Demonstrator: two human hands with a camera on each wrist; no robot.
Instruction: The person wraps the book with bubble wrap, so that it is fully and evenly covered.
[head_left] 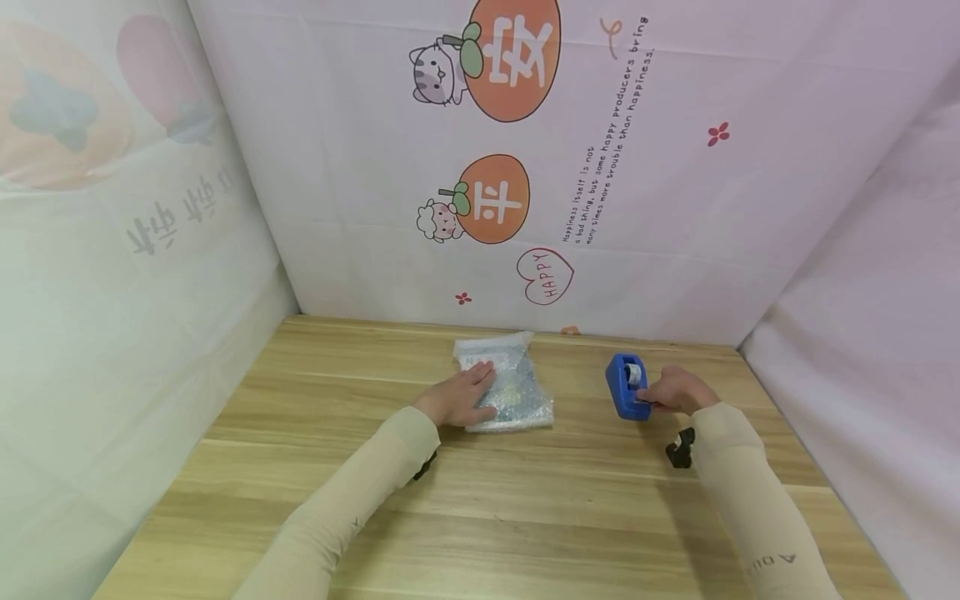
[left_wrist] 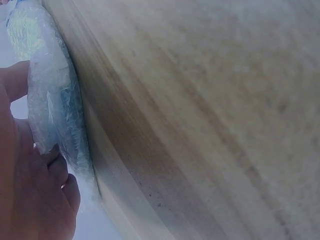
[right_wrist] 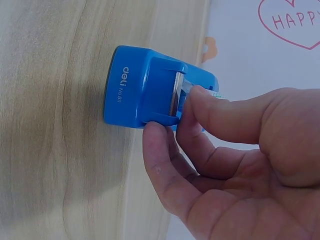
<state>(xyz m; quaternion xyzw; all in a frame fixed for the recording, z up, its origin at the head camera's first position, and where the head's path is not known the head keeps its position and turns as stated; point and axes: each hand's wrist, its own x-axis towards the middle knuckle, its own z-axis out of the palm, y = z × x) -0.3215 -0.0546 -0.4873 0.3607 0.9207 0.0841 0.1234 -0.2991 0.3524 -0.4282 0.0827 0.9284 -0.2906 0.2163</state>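
Observation:
A bubble-wrap package (head_left: pixel 517 392) lies flat near the back middle of the table, with something bluish inside its clear wrapping. My left hand (head_left: pixel 459 398) rests on its left side, fingers spread and fairly straight. In the left wrist view, the package (left_wrist: pixel 60 105) bulges above the wood beside the hand (left_wrist: pixel 35 185). To the right stands a blue tape dispenser (head_left: pixel 621 387) with a roll of tape in it. My right hand (head_left: pixel 681 390) is at its cutter end. Seen from the right wrist, thumb and forefinger pinch the clear tape end (right_wrist: pixel 189 86) by the metal cutter; another fingertip touches the dispenser's edge.
The wooden table (head_left: pixel 480 517) runs back to a printed white cloth (head_left: pixel 360 167). More cloth hangs on the left and right sides. Black wrist cameras (head_left: pixel 680 448) are strapped beneath both cuffs.

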